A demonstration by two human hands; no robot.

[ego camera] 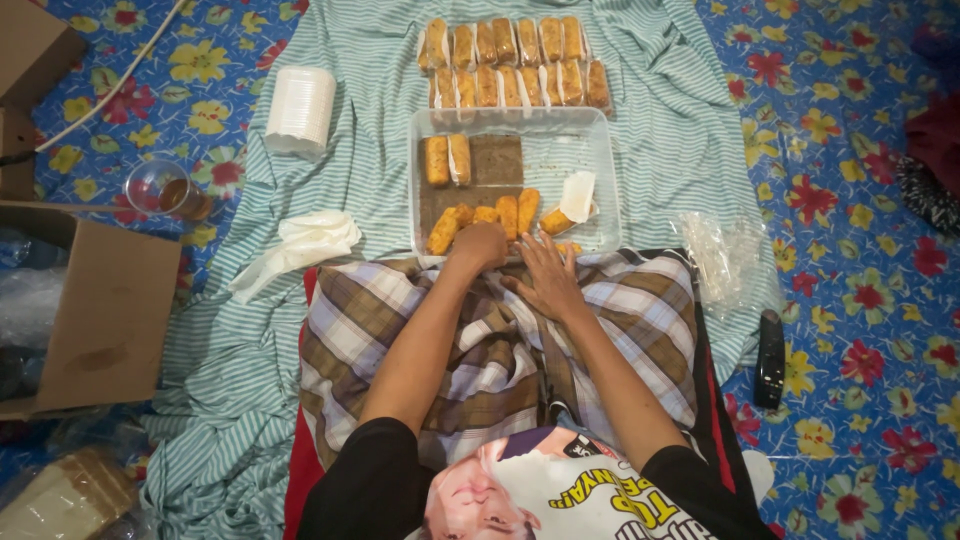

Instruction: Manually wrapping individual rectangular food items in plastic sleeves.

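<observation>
1. Left hand (481,243): fingers curled shut over a fried roll (486,214) at the near edge of the clear plastic tray (598,160).
2. Right hand (548,278): fingers spread open and flat, nothing gripped, at the tray's near rim, resting on the checked cloth (640,320).
3. More fried rolls (444,229) are seen just left of the left fingers.
4. Wrapped rolls (515,62) are laid in rows well beyond the fingertips.

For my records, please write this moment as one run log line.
left hand: closed on fried rolls in clear tray | right hand: open, flat at tray edge | wrapped rolls: two rows beyond tray
</observation>
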